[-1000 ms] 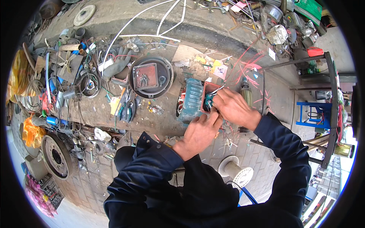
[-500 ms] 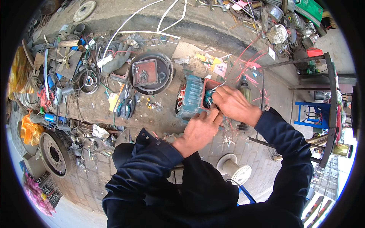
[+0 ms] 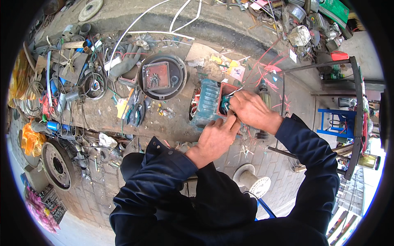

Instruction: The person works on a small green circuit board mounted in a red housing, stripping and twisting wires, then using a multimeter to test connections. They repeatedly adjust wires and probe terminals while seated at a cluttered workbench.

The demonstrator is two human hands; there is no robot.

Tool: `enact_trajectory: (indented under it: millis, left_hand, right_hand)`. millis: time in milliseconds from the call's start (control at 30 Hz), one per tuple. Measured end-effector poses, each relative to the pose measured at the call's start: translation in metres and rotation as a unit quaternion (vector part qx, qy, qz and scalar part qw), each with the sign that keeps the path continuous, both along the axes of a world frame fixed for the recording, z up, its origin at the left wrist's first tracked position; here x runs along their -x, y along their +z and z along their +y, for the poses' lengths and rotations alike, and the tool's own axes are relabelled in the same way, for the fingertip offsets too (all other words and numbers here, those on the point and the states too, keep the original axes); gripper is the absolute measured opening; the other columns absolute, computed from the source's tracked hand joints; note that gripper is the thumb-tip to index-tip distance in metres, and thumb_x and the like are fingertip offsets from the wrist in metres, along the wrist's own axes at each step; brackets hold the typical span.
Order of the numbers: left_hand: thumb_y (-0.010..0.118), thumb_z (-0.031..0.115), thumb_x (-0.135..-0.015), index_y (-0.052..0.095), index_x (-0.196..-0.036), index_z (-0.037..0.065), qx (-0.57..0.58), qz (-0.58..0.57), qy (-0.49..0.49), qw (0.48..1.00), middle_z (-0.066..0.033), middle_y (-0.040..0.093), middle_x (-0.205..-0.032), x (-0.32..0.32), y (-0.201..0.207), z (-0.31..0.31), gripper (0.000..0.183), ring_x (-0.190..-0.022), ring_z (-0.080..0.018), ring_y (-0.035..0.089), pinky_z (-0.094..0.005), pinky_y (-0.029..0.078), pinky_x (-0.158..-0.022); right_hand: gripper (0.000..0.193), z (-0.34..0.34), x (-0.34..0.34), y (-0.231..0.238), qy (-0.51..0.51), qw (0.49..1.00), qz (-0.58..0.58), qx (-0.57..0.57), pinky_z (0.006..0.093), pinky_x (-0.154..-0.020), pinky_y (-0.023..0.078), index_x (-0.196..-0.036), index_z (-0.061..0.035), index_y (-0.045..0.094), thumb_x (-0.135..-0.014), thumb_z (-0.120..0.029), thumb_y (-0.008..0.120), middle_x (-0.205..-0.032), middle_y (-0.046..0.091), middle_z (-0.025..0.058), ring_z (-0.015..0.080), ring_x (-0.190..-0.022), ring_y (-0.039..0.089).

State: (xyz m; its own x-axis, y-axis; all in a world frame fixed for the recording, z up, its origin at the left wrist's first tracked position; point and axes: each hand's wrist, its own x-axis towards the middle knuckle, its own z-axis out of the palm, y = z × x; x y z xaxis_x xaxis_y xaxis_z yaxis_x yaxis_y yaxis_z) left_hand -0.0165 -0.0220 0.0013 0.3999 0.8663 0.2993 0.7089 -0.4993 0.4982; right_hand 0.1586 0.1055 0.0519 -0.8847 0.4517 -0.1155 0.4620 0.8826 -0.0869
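A teal finned electric motor (image 3: 208, 102) lies on the bench in front of me, its red-rimmed terminal box (image 3: 228, 88) facing right. Dark and teal parts show inside the box. My right hand (image 3: 255, 111) reaches over the box with its fingers pinched together; a thin pale wire (image 3: 237, 91) sticks out beside the fingertips. From below, my left hand (image 3: 217, 140) meets it at the box's near edge, thumb and fingers closed. Whatever lies between the fingertips of either hand is hidden.
Left of the motor stands a round dark metal cover (image 3: 180, 84) holding a red tray (image 3: 156, 76) of small hardware. Pliers (image 3: 137, 112) lie nearer me. Cluttered parts fill the far left. A black metal frame (image 3: 356, 119) rises at right; a white spool (image 3: 248, 177) stands below.
Both hands stay at the terminal box with barely any shift. The whole view has tilted very slightly.
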Motion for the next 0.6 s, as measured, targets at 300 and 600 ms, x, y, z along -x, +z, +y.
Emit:
enact_trajectory:
  millis: [300,600]
  left_hand:
    - [0.069,0.009,-0.082,0.063,-0.138,-0.001,-0.005,0.012,0.010,1.000,-0.0222,0.061,-0.138,-0.0016,-0.0003,-0.0009,0.057,-0.080,-0.0251,0.073,-0.0368,0.062,-0.071]
    - [0.069,0.007,-0.081,0.062,-0.139,-0.002,0.003,0.000,0.007,1.000,-0.0219,0.061,-0.135,-0.0036,-0.0021,-0.0019,0.059,-0.080,-0.0268,0.074,-0.0373,0.063,-0.071]
  right_hand:
    - [0.018,0.0050,-0.0020,0.0045,0.013,0.999,0.026,0.025,0.0462,-0.076,0.060,-0.094,-0.0021,0.059,-0.084,-0.012,0.072,-0.096,0.065,0.0164,0.0359,-0.092,0.070]
    - [0.019,-0.0003,-0.0025,-0.0021,-0.010,1.000,0.021,0.017,0.0477,-0.075,0.060,-0.092,-0.0018,0.059,-0.085,-0.013,0.073,-0.094,0.065,0.0168,0.0380,-0.090,0.071]
